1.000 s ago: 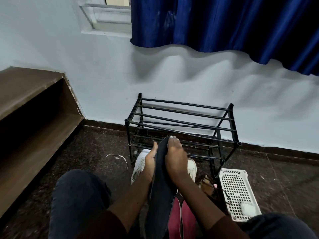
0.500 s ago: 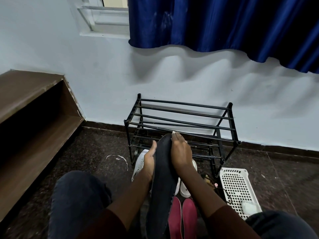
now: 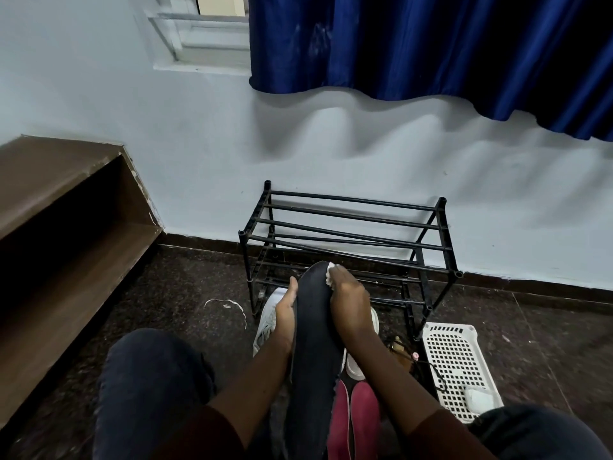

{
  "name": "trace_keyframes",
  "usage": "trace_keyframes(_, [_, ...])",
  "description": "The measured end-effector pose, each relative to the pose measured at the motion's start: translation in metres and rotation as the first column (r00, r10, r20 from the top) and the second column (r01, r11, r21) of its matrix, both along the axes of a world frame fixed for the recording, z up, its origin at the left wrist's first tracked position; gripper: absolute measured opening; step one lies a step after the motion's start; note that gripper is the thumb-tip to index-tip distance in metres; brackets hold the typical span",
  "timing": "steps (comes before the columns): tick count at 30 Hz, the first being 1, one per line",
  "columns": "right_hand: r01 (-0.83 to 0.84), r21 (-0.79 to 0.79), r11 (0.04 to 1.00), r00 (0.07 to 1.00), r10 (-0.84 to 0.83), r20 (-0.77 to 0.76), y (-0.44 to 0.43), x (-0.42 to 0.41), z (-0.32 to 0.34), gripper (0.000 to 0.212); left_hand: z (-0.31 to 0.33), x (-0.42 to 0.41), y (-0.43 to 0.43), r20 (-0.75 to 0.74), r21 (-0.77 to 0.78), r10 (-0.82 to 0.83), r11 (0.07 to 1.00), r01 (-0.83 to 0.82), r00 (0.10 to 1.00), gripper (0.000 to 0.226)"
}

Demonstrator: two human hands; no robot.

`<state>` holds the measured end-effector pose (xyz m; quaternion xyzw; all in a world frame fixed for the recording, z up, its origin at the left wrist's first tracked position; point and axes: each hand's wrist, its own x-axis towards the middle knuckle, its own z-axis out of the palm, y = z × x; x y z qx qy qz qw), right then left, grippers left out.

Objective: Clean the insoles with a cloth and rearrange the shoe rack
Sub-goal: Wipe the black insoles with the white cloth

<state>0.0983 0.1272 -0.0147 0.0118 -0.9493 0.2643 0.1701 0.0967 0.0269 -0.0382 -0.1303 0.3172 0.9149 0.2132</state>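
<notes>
A blue curtain (image 3: 431,44) is hanging high beyond both hands, and a brown wooden shelf (image 3: 66,227) is standing well to their left. The black shoe rack (image 3: 348,224) is standing just beyond them, a white basket (image 3: 457,366) lying to their right. The dark insole (image 3: 315,327) is standing tilted between the hands. The left hand (image 3: 287,313) is holding its left edge in a narrow grip; the right hand (image 3: 350,300) is pressing a white cloth (image 3: 331,272), held in its grip, near the insole's tip.
</notes>
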Motion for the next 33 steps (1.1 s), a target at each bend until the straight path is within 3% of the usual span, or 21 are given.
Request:
trace_keyframes(6, [-0.113,-0.046,0.993,0.994,0.113,-0.012,-0.010,0.009,0.008,0.021,0.006,-0.006,-0.004,-0.035,-0.045,-0.040,0.998,0.039,0.999,0.063])
trace_keyframes(9, [-0.310,-0.084,0.947,0.945,0.297,-0.134,-0.019,0.037,0.007,0.022,0.006,-0.013,-0.008,0.042,-0.085,-0.039,0.996,0.043,0.998,0.081])
trace_keyframes(12, [-0.370,-0.105,0.923,0.918,0.346,-0.194,-0.017,0.052,0.004,0.024,0.008,-0.016,-0.008,0.079,-0.144,-0.010,0.989,0.021,0.997,0.082])
trace_keyframes(16, [-0.246,0.100,0.964,0.962,0.255,-0.094,-0.005,0.033,0.006,0.019,0.016,-0.004,0.003,0.058,-0.074,-0.022,0.997,0.026,0.998,0.055])
trace_keyframes(18, [-0.146,0.091,0.985,0.988,0.149,-0.032,0.000,0.014,0.019,0.015,0.019,0.006,0.010,0.029,-0.065,-0.008,0.998,0.010,1.000,0.034])
trace_keyframes(21, [-0.014,0.131,0.991,0.995,0.026,-0.094,-0.003,-0.006,0.029,0.019,0.019,0.007,0.013,-0.021,0.047,0.007,0.999,-0.006,1.000,0.029])
trace_keyframes(23, [-0.035,0.100,0.994,0.989,0.048,-0.140,-0.011,-0.006,0.028,0.024,0.027,0.006,0.011,-0.040,0.035,0.031,0.999,-0.029,0.999,0.037])
trace_keyframes(25, [-0.138,0.024,0.990,0.981,0.140,-0.134,-0.023,0.006,0.023,0.021,0.028,-0.002,0.005,0.052,-0.085,0.080,0.994,-0.075,0.995,0.023])
trace_keyframes(28, [-0.241,-0.045,0.969,0.963,0.234,-0.133,-0.032,0.031,0.011,0.026,0.029,-0.013,-0.004,0.136,-0.227,0.097,0.972,-0.065,0.986,0.049])
trace_keyframes(31, [-0.300,-0.172,0.938,0.946,0.269,-0.182,-0.031,0.054,0.000,0.030,0.043,-0.006,-0.004,0.091,-0.296,0.070,0.954,-0.040,0.993,0.058])
trace_keyframes(33, [-0.353,-0.150,0.923,0.915,0.307,-0.261,-0.029,0.064,-0.002,0.030,0.053,-0.001,0.001,0.060,-0.284,-0.005,0.959,0.022,0.998,0.070])
